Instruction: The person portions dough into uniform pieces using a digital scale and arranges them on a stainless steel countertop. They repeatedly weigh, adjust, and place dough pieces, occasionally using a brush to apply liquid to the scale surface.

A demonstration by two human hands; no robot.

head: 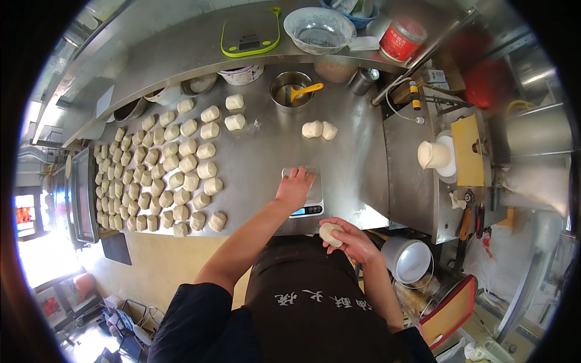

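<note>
My left hand (294,188) reaches over a small digital kitchen scale (315,196), its fingers and thumb around a dough piece (309,175) on the platform. That piece is mostly hidden under the hand. In front of the apron, at the table's edge, my right hand (356,242) holds a pale, rounded dough piece (330,234) between thumb and fingers. Two touching dough pieces (320,130) lie on the steel worktable (258,181) beyond the scale. To the left, many dough pieces (206,170) stand in loose rows.
A steel pot (290,102) holds a yellow-handled brush (305,92). Overhead, a shelf (195,59) carries a green-rimmed scale (250,34), a metal bowl (320,29) and a red tub (401,41). At right, a dough roll (432,154) protrudes from a machine. A white bucket (412,258) stands below.
</note>
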